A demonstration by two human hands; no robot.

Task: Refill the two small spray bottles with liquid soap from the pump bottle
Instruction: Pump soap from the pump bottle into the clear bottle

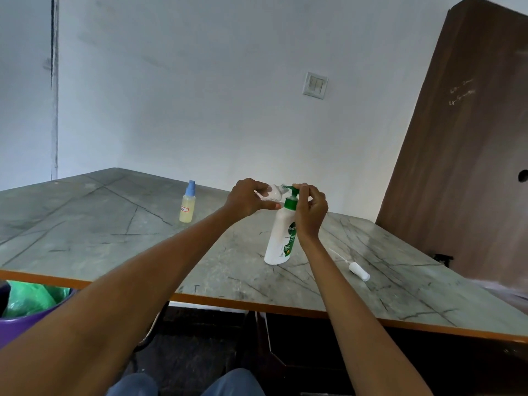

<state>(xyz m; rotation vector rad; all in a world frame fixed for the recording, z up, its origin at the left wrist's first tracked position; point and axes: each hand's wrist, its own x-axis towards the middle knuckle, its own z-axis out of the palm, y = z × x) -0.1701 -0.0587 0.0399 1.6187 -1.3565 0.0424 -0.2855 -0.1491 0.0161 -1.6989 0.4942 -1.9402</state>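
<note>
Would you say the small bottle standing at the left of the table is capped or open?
Capped. The spray bottle stands upright with its blue spray top on, holding yellowish liquid, apart from both hands.

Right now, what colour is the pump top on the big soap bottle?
Green, above a white body on the pump bottle; the pump top shows best in the head view.

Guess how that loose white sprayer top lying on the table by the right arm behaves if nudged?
The sprayer top lies on its side on the smooth table, and its body looks round, so it would probably roll. The thin tube at its end looks bendy and may drag, making it swing rather than roll straight. It looks small and plastic, so likely very light.
</note>
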